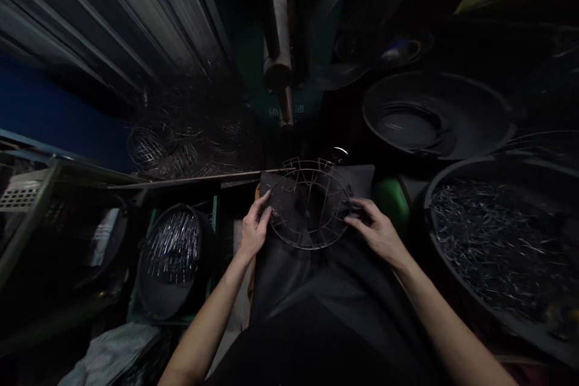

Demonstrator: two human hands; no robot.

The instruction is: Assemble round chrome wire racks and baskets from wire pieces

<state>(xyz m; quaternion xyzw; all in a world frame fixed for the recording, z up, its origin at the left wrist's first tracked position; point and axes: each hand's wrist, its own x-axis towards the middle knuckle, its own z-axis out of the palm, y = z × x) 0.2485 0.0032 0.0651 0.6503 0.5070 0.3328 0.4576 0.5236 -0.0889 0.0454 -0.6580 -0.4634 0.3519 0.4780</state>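
A round wire frame (312,246), made of thin metal rings joined by cross wires, is held over a dark cloth (289,277) on my lap. On its left rim, my left hand (256,226) pinches the wire between thumb and fingers. Opposite it, my right hand (374,230) grips the right rim the same way. Just beyond the frame, the rod-shaped electrode (284,102) of a green machine points down. The far edge of the frame is dim against the dark background.
To the right stands a large tub (432,217) of short metal wires (497,247); behind it is another wide basin (479,126). At left, a dark bowl (158,301) holds thin metal rods (176,244). Several wire pieces (158,151) are heaped behind a ledge (212,178).
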